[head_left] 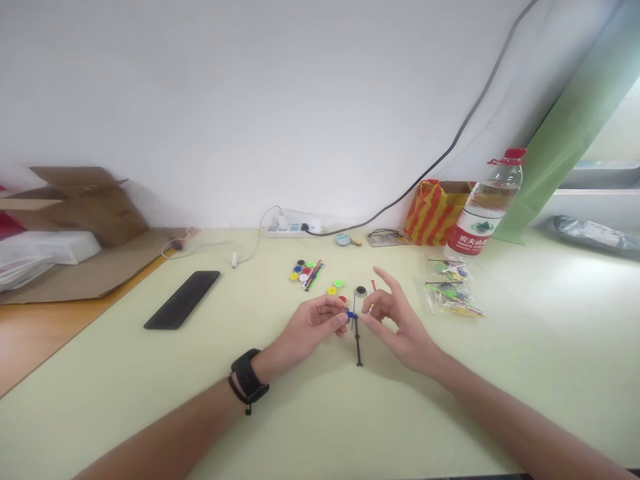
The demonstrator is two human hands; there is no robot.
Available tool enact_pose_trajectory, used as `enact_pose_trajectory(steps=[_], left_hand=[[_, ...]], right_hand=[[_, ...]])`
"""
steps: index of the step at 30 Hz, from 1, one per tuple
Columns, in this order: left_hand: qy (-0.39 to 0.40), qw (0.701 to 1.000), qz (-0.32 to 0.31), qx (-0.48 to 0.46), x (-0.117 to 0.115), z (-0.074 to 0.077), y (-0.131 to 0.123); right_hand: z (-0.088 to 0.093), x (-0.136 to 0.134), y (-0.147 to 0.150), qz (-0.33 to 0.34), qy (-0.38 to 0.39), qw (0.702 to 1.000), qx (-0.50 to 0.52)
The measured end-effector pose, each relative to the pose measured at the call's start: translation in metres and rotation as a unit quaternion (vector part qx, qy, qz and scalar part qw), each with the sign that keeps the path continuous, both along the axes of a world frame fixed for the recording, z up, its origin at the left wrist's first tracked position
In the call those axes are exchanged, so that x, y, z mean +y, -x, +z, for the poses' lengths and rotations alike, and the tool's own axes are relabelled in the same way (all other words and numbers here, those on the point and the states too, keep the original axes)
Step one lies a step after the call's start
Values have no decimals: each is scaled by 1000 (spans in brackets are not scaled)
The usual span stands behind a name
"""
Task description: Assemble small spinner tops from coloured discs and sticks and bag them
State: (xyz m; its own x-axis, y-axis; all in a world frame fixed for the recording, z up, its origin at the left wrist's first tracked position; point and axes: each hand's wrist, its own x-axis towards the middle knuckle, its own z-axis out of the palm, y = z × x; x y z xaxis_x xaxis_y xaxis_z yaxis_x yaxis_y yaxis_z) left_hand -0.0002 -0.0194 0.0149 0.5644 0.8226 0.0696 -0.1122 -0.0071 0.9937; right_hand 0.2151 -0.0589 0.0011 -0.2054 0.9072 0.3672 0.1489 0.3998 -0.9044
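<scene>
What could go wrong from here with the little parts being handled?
The left hand pinches the small blue piece only at the fingertips, so it might slip. The black rod projects toward the person, where a stray finger could knock it. The green disc lies loose just beyond the left hand and might get pushed away.

Left wrist: black watch [249, 375], broad dark strap, markings too small to read. Just beside it, elbow side: thin black bracelet [237, 392] with a small dark tag [249, 411] hanging off the end. Left hand [317, 320] bare, right hand [403, 327] bare, wrist included. Left forearm [173, 427] and right forearm [510, 413] bare to frame edge.
</scene>
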Motion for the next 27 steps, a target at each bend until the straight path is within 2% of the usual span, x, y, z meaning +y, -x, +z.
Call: enact_pose_trajectory(steps=[5, 10, 17, 27], left_hand=[[6, 1000, 11, 5, 0, 0, 0], [4, 1000, 16, 12, 0, -2, 0], [3, 1000, 15, 4, 1, -2, 0], [15, 1000, -4, -8, -1, 2, 1]], right_hand=[[2, 2, 1, -9, 54, 995, 78], [7, 6, -8, 41, 45, 998, 20], [5, 7, -7, -2, 30, 1000, -6], [-2, 4, -1, 6, -8, 999, -44]])
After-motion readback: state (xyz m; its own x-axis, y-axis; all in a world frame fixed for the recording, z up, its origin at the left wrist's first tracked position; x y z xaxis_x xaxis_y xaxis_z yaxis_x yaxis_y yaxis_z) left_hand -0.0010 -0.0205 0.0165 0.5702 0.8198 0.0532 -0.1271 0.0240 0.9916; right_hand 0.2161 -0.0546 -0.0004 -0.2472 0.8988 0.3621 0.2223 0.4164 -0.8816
